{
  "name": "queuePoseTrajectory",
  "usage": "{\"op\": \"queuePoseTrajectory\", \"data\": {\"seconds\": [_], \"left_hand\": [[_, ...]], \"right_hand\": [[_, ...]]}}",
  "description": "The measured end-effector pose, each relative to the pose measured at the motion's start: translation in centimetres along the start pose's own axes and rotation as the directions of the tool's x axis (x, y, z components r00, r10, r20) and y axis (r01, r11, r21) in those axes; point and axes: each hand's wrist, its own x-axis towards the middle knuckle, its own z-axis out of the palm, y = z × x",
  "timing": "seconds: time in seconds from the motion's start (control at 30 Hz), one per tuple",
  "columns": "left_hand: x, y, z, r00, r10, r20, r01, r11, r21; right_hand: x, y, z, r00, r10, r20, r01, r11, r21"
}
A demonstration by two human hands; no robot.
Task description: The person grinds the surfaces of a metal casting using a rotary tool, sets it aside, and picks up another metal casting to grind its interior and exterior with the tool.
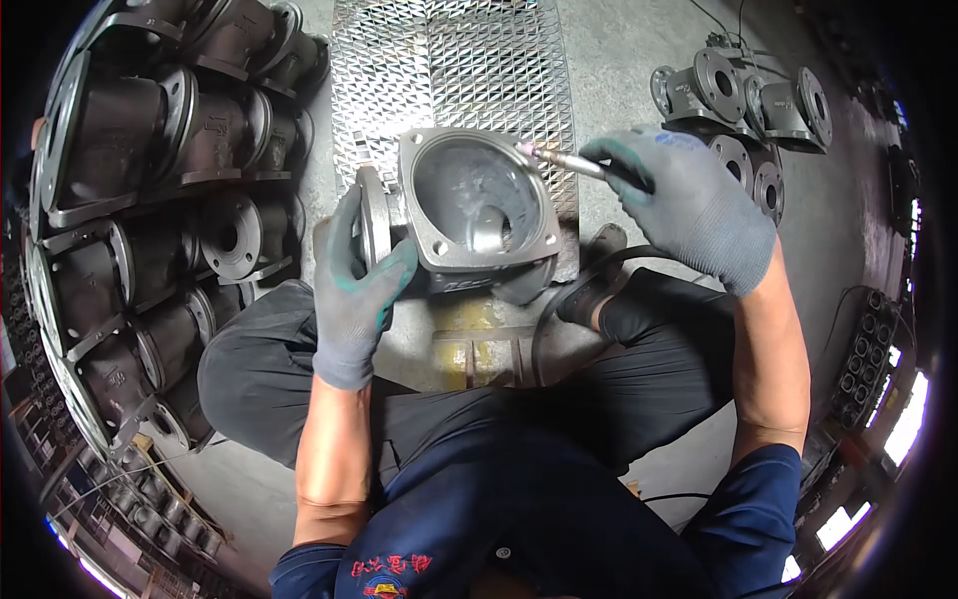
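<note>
Hollow casting (461, 190) held, slim tool (574, 160) at its rim (461, 256)

The gray metal casting sits before the person's bent legs (264, 364). The left hand (349, 285) grips its side flange (375, 215); the right hand (689, 195) is closed around the tool (whether its tip (526, 149) touches, I cannot tell). A firm hold and light, even pressure should serve best. Red lettering (391, 564) and a round emblem (384, 587) mark the navy shirt (559, 529).

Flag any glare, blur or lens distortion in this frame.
Head view: glints on the metal mesh; blown-out light patches at right; fisheye bending of the stacked flanged castings at left; pink-tipped tool in the right hand looking slightly soft.
</note>
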Motion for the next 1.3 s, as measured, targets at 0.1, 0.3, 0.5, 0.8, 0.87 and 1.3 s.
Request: {"op": "queuePoseTrajectory", "data": {"seconds": [0.1, 0.3, 0.5, 0.8, 0.87, 1.3], "left_hand": [[-0.5, 1.1, -0.9, 0.994, 0.1, 0.05, -0.11, 0.954, 0.278], [-1.9, 1.3, -1.5, 0.996, 0.088, 0.015, -0.089, 0.946, 0.311], [-2.2, 0.4, -1.7, 0.981, 0.191, -0.019, -0.153, 0.837, 0.526], [-2.0, 0.4, -1.6, 0.981, 0.192, -0.009, -0.163, 0.855, 0.492], [-2.1, 0.6, -1.9, 0.982, 0.191, -0.006, -0.162, 0.845, 0.51], [-2.0, 0.4, -1.7, 0.973, 0.233, -0.004, -0.183, 0.774, 0.606]], "right_hand": [[-1.2, -0.1, 1.5, 0.985, -0.137, -0.107, 0.133, 0.99, -0.038], [1.4, -3.5, 3.0, 0.971, -0.234, 0.053, 0.236, 0.971, -0.034], [4.3, -3.9, 5.9, 0.869, -0.479, -0.123, 0.462, 0.875, -0.143], [5.9, -4.0, 7.3, 0.924, -0.38, -0.033, 0.367, 0.91, -0.194], [5.9, -4.4, 6.1, 0.926, -0.375, -0.045, 0.358, 0.909, -0.214], [5.8, -4.9, 5.3, 0.965, -0.247, 0.091, 0.262, 0.924, -0.277]]}}
